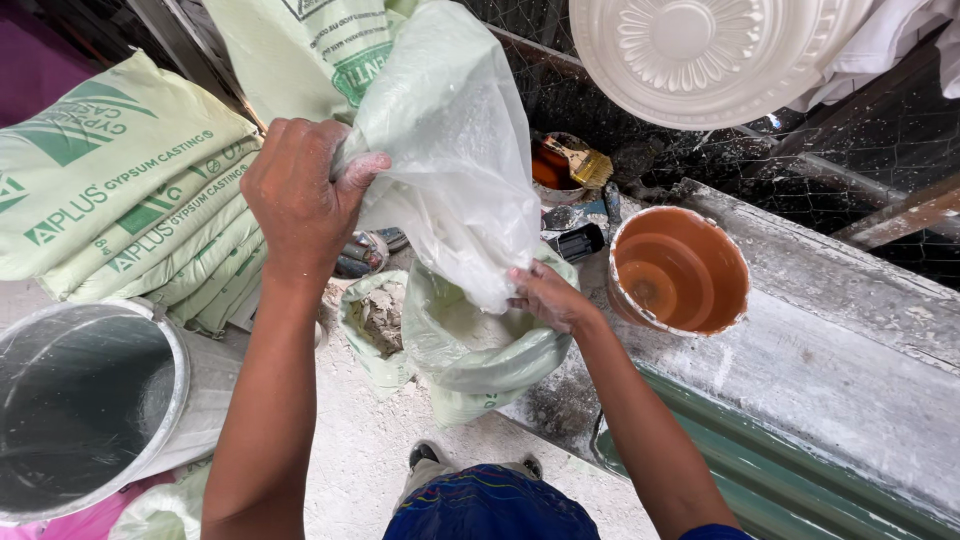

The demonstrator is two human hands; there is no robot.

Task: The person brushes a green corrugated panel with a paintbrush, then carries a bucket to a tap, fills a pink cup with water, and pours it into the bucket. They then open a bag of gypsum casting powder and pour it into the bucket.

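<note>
Head view, looking straight down: the left hand point(298, 200) is raised on a nearly upright forearm, back of the hand toward the camera, fingers curled shut and the powder-dusted thumb pressed over a gathered bunch of the clear plastic bag point(455, 150). That bag hangs from the grip, tilted, with its lower end dropping into the mouth of the open pale green sack point(470, 345) that stands on the dusty floor point(370, 450). The right hand point(545, 297) comes in from the lower right along an outstretched arm; its whitened fingers are pressed together, pinching the bottom edge of the clear plastic bag just over the sack's rolled rim. A smaller crumpled sack point(375, 325) with grey lumps sits touching the open sack's left side. Stacked green-printed sacks point(130, 190) lie to the left, and a metal drum point(90, 400) stands below them. To the right, an orange bucket point(680, 270) rests on the powder-coated worktop point(830, 360). A white moulded ceiling rose point(700, 55) hangs at the top, with a paintbrush point(580, 160) below it
</note>
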